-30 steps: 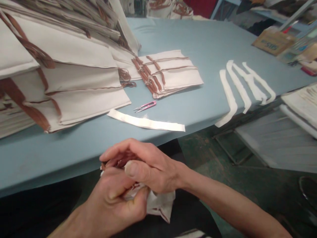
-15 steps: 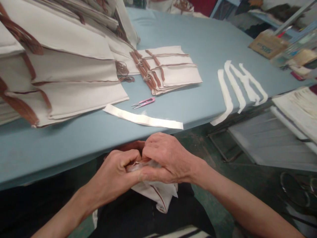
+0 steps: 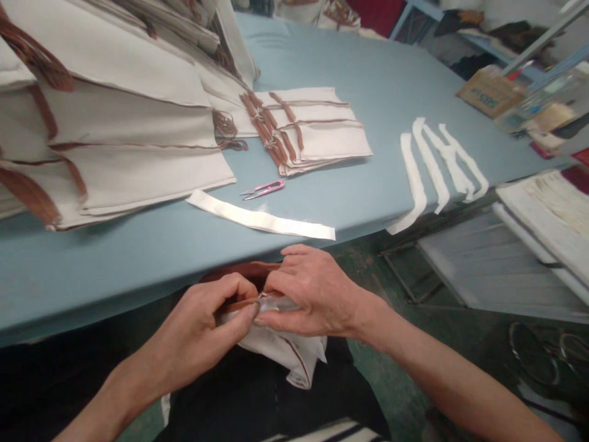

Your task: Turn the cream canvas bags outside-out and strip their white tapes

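Over my lap, a cream fabric bag (image 3: 276, 351) with brown trim is bunched up between both hands. My left hand (image 3: 197, 322) pinches its brown edge between thumb and fingers. Close beside it, my right hand (image 3: 315, 294) is closed on the same edge, its thumb almost touching the left thumb. A brown strap (image 3: 246, 270) shows behind the hands, against the table edge. Something whitish and thin lies under the right fingers; I cannot make out what. Much of the bag is hidden by the hands.
On the blue-covered table (image 3: 381, 80) lie a white strip (image 3: 262, 219) and pink thread snips (image 3: 264, 189). Large cream bags (image 3: 151, 175) are stacked left, smaller ones (image 3: 331, 138) behind the snips. White strips (image 3: 414, 178) hang over the right edge. A cardboard box (image 3: 490, 92) stands far right.
My left hand has shifted slightly left and its thumb and fingers have parted a little, showing more of the brown edge. The right hand stays on the bag.
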Motion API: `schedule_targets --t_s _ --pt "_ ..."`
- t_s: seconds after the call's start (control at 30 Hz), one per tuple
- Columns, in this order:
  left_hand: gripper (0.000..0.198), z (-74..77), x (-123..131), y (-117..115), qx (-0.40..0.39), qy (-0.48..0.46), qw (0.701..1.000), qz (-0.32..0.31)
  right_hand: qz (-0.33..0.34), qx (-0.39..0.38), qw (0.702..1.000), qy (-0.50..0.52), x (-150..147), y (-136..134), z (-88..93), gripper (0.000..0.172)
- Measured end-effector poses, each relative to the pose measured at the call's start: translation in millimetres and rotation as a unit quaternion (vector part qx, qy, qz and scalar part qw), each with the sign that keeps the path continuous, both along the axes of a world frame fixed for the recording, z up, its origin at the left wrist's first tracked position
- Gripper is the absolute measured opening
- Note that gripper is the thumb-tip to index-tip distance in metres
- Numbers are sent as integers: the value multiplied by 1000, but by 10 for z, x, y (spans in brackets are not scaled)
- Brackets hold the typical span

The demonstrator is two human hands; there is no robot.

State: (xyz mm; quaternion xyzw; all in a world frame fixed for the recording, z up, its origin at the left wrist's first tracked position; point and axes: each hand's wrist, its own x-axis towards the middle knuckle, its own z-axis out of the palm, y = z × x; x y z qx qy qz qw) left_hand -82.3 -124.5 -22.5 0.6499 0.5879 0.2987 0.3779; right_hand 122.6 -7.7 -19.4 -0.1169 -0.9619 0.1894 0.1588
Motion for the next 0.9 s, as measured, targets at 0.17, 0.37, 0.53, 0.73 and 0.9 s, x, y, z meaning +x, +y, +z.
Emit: schedule_targets --t_s 0.17,0.37,0.53,0.73,0.9 --pt "21 50 38 18 32 6 999 -35 15 -56 997 -47 48 24 40 36" --pt "21 67 56 55 44 9 997 -70 19 -147 984 -100 63 46 96 28" --pt "21 0 48 63 100 62 987 -105 17 -200 971 -130 46 63 74 28" --pt "22 -79 92 2 293 206 929 -91 4 -327 940 -92 88 107 -1 28" --pt "31 -152 99 -56 318 231 913 -109 -31 -555 828 -79 117 41 -109 23"
